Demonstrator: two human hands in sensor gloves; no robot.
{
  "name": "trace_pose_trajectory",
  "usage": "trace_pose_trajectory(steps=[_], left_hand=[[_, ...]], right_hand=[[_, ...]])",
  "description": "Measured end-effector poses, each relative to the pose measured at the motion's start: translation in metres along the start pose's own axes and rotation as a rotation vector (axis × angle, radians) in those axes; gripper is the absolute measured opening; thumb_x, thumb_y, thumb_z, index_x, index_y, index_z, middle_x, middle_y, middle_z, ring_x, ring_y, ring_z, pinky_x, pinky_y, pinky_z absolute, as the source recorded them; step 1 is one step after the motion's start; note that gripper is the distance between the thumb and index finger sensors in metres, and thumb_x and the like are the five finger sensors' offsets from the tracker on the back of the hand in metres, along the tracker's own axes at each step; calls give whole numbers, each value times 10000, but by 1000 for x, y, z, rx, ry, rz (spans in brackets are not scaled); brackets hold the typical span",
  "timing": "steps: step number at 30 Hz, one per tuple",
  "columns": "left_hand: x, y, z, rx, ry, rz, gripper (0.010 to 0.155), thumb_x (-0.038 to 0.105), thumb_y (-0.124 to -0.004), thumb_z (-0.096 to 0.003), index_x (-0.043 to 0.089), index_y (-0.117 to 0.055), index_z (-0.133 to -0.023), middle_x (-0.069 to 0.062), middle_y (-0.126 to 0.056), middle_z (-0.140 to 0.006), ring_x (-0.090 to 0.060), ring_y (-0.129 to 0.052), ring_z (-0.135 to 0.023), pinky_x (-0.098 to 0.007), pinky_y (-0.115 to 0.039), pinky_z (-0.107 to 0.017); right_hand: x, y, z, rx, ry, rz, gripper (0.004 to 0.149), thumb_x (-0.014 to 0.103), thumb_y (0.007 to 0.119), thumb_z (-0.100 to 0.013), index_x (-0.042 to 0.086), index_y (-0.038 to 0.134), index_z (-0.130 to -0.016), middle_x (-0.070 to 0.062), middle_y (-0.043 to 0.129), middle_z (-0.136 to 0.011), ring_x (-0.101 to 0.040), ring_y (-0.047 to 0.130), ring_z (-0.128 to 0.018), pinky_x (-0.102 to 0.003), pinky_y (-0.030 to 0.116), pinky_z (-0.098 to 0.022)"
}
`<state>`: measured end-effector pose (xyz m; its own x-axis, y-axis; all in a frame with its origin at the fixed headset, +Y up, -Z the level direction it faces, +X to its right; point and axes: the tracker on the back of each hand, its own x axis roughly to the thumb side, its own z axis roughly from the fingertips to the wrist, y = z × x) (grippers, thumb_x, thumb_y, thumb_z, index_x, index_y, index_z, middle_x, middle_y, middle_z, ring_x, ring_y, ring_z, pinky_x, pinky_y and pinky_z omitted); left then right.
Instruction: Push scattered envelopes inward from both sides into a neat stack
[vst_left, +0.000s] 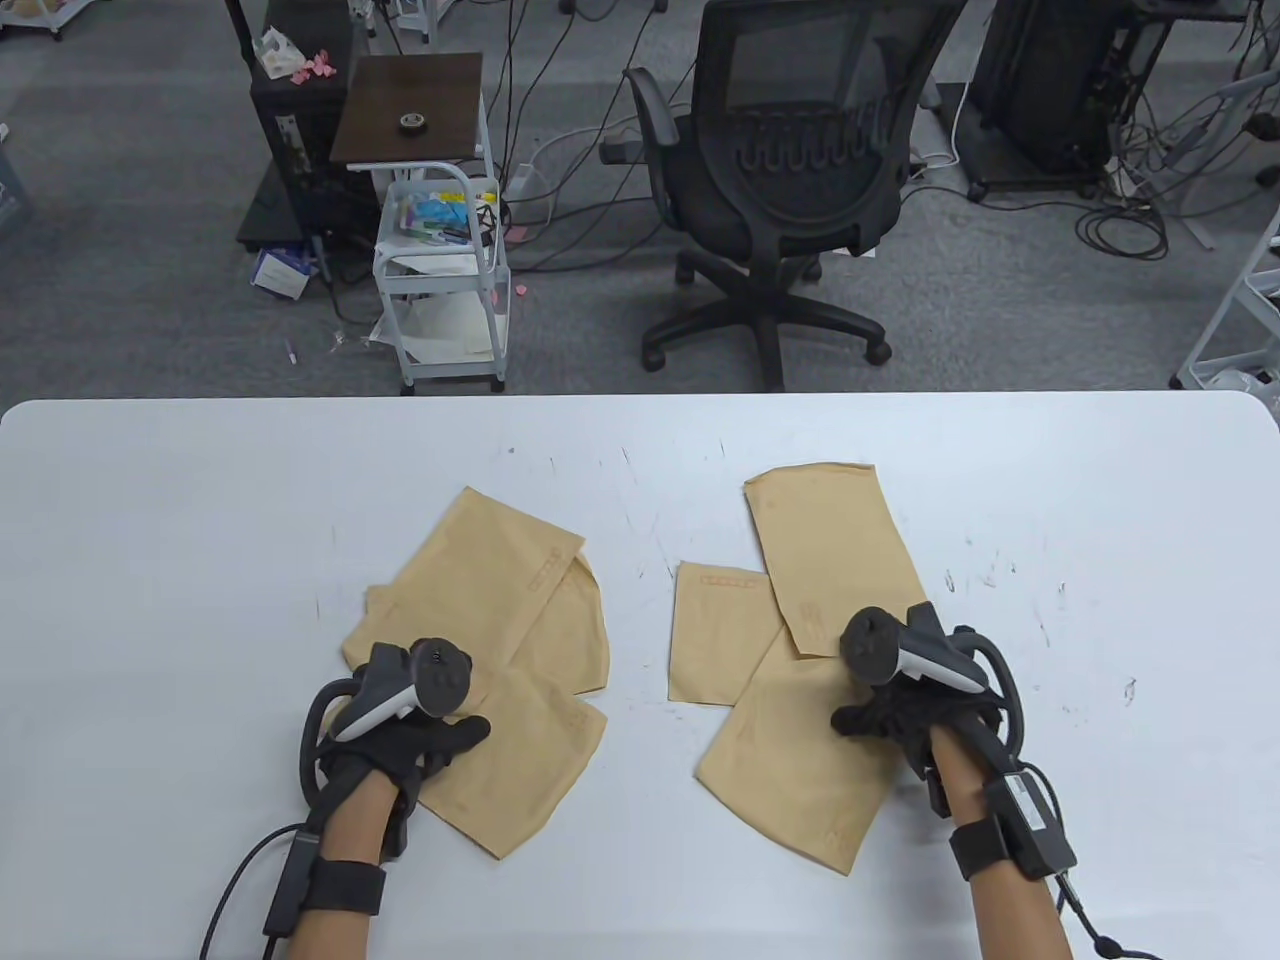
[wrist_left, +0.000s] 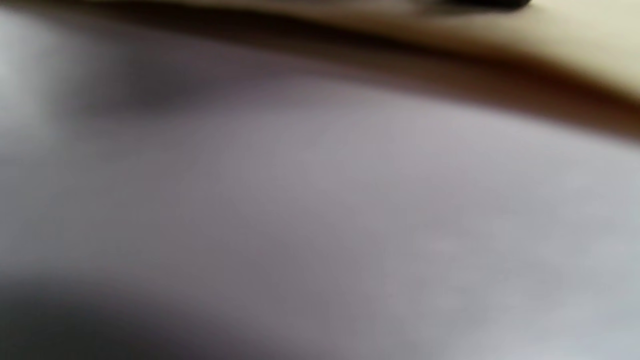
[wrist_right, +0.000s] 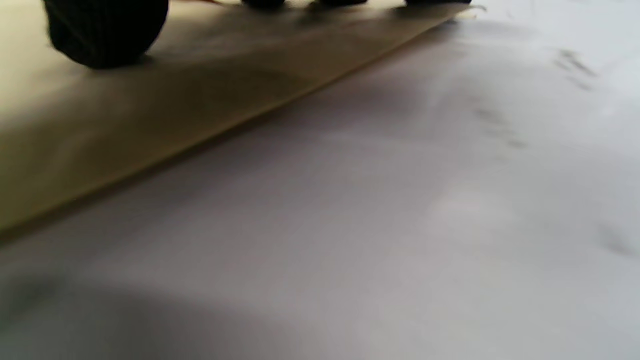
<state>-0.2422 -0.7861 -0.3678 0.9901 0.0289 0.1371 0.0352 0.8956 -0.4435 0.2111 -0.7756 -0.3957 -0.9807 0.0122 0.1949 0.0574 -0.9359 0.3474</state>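
Beyond the far edge of the white table (vst_left: 200, 480), a small white cart (vst_left: 445, 270) stands at the left and a black office chair (vst_left: 790, 180) at the middle, both well apart from the work.

On the table, the left hand (vst_left: 400, 735) lies flat with fingers spread, pressing on the near envelope (vst_left: 520, 760) of the left pile (vst_left: 500, 610); it grips nothing. That pile looks like four overlapping brown envelopes, though the count is uncertain. A strip of bare table separates it from the right pile (vst_left: 830, 560), three envelopes fanned out. The right hand (vst_left: 900, 715) rests on its nearest envelope (vst_left: 790, 770), fingers curled down; the right wrist view shows fingertips (wrist_right: 105, 32) touching the paper. Bare table surrounds both piles.
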Motion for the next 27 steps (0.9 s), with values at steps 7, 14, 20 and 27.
trace_pose_trajectory(steps=[7,14,20,27], left_hand=[[20,6,3,63,-3,-99,746,606,-570,-455,235,-321,-1053,-142,-273,-1158,-452,-369,-1078,-662,-352,-792],[-10,-2,1,-69,-13,8,834,631,-607,-445,335,-193,-1105,-101,-113,-1189,-446,-140,-1097,-706,-208,-763],[11,-6,-3,-64,-68,29,815,628,-575,-450,343,-168,-1095,-97,-71,-1173,-446,-118,-1083,-692,-220,-768],[46,-8,-2,-63,-121,-61,809,635,-513,-459,320,-122,-1093,-127,-65,-1164,-478,-140,-1067,-669,-251,-786]], right_hand=[[30,-11,1,-63,-28,154,700,540,645,-437,183,491,-1019,-259,392,-1109,-594,361,-979,-813,204,-623],[3,-7,1,-15,-24,66,904,572,687,-423,166,261,-1108,-245,132,-1181,-631,192,-999,-825,163,-608],[16,10,-4,13,-103,-93,797,548,666,-450,229,283,-1072,-160,185,-1172,-615,189,-988,-821,191,-602],[66,10,-3,2,-203,0,768,563,622,-452,229,280,-1054,-167,198,-1154,-627,233,-970,-806,232,-612]])
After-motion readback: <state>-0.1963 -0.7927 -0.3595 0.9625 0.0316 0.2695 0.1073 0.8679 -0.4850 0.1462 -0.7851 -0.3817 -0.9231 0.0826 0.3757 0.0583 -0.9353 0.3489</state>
